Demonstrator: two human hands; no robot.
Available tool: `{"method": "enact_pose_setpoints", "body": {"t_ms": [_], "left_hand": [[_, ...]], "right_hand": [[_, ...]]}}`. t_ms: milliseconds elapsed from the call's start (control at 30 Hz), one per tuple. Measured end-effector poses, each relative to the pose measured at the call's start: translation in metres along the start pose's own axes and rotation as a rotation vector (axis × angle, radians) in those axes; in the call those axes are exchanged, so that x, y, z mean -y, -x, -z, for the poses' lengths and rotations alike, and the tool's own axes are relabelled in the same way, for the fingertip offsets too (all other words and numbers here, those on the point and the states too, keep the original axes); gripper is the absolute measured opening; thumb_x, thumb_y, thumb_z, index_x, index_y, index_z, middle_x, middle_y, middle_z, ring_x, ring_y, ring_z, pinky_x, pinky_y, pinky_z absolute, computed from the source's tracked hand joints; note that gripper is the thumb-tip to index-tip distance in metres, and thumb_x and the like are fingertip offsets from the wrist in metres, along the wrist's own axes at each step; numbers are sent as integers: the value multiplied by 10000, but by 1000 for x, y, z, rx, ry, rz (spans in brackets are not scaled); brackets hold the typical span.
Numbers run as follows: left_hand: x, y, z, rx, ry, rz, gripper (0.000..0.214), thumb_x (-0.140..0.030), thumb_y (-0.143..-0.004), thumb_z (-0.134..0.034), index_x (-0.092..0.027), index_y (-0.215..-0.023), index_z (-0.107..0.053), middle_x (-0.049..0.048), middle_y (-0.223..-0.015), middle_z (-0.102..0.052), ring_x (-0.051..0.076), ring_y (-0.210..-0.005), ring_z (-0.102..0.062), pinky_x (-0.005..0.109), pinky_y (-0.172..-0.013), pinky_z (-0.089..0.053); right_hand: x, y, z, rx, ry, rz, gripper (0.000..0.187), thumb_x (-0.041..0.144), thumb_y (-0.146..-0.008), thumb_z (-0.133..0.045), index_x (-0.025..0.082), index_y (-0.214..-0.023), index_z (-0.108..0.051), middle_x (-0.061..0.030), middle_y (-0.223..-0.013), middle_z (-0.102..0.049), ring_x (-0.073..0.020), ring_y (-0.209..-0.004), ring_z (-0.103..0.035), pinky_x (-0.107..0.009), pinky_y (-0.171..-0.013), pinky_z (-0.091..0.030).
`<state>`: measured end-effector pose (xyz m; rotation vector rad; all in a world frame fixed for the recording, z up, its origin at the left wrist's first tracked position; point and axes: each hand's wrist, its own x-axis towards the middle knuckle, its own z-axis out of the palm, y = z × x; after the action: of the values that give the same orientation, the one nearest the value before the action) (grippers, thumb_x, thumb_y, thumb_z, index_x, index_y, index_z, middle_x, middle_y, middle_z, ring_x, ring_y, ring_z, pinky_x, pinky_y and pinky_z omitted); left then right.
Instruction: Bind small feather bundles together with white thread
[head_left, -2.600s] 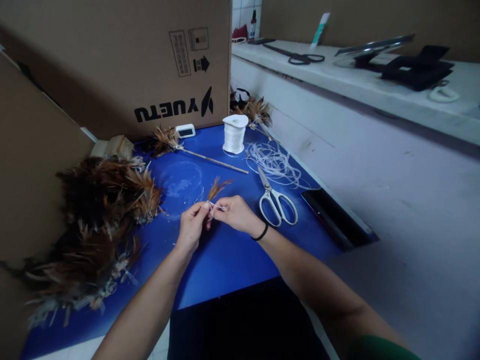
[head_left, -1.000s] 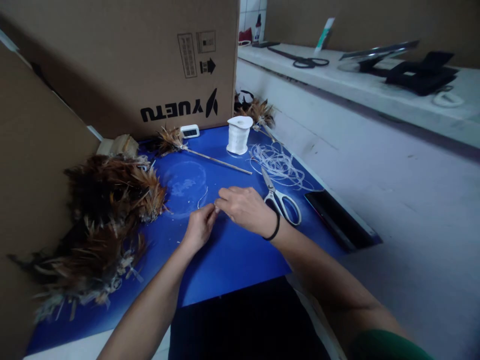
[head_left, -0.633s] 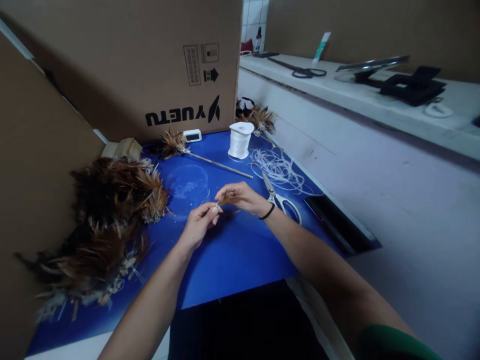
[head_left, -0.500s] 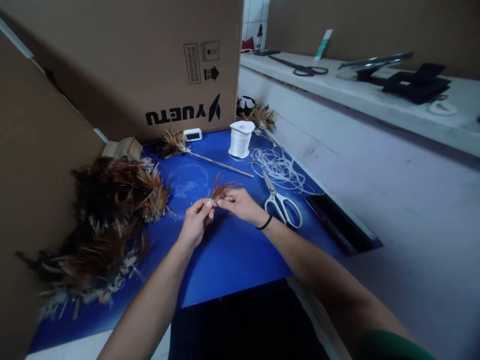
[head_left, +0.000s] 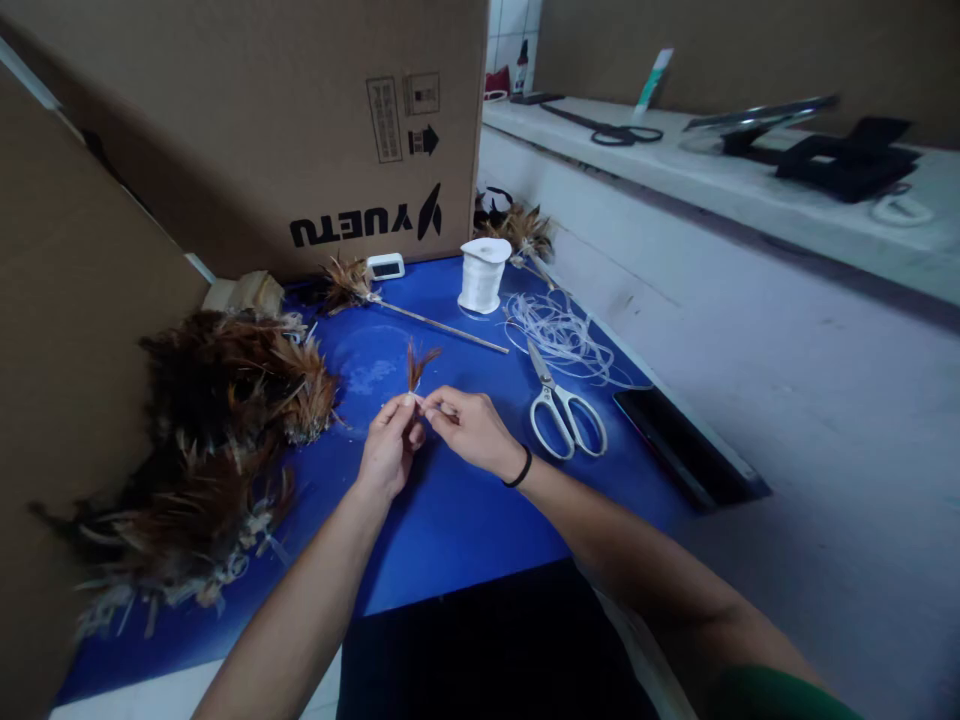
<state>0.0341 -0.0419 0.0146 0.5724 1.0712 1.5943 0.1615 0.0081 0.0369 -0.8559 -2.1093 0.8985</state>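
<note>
My left hand (head_left: 388, 445) is closed in a pinch on the base of a small bunch of brown feathers (head_left: 418, 368), whose tips point up and away from me. My right hand (head_left: 472, 430), with a black band at the wrist, is closed at the same spot. Its fingertips pinch a thin white ribbon that shows only as a short bit beside the feather base. To the right lie white-handled scissors (head_left: 566, 410), blades pointing away. Behind them is a loose tangle of thin white ribbon (head_left: 559, 335). A white ribbon spool (head_left: 482, 280) stands upright farther back.
Piles of brown feathers (head_left: 232, 370) cover the table's left side. A stick with feathers at one end (head_left: 442, 328) lies behind my hands, near a small white digital clock (head_left: 386, 267). A dark phone (head_left: 686, 450) rests at right. A cardboard box (head_left: 247, 130) walls the back.
The feather bunch has swung from leaning right to standing more upright. My right hand has shifted slightly left and down, its fingers now at the base rather than over the feathers.
</note>
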Motion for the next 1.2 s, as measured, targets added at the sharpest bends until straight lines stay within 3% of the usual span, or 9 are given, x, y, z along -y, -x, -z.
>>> {"method": "enact_pose_setpoints", "body": {"t_ms": [167,500,667,867,1200], "left_hand": [[-2,2,-2,-8,58,61,247,-368,-718,-711,-162,-823,-624,-44,-600,-521,28,-439,-423,149,-413,-331],[-3,2,-4,-50,63,62,278,-374,-699,-725,-155,-858,-663,-26,-618,-571,39,-447,-463,154,-405,-363],[0,1,-2,-43,47,63,283,-396,-701,-720,-181,-877,-662,8,-769,-628,95,-626,-574,179,-471,-424],[2,0,0,-81,46,19,245,-362,-700,-729,-174,-847,-671,-5,-763,-597,74,-667,-537,171,-523,-400],[1,2,-3,-41,70,-18,226,-354,-712,-717,-159,-807,-652,-2,-710,-558,63,-567,-457,183,-475,-340]], "right_hand": [[-3,1,-11,-69,-45,-64,192,263,-809,-574,203,-920,-719,50,-524,-562,-68,-458,-440,-194,-520,-332],[0,-2,-23,6,-352,-172,155,244,-793,-567,162,-750,-692,23,-546,-636,-81,-475,-561,-187,-524,-409],[0,-2,-13,-73,-28,-41,120,198,-773,-586,182,-727,-695,54,-490,-570,-59,-429,-441,-187,-479,-312],[-5,2,-9,-125,332,165,154,216,-855,-531,192,-808,-676,0,-721,-674,-100,-628,-573,-216,-605,-357],[-3,8,-11,-203,471,182,252,245,-935,-427,197,-884,-669,-27,-806,-681,-120,-727,-625,-221,-654,-407]]}}
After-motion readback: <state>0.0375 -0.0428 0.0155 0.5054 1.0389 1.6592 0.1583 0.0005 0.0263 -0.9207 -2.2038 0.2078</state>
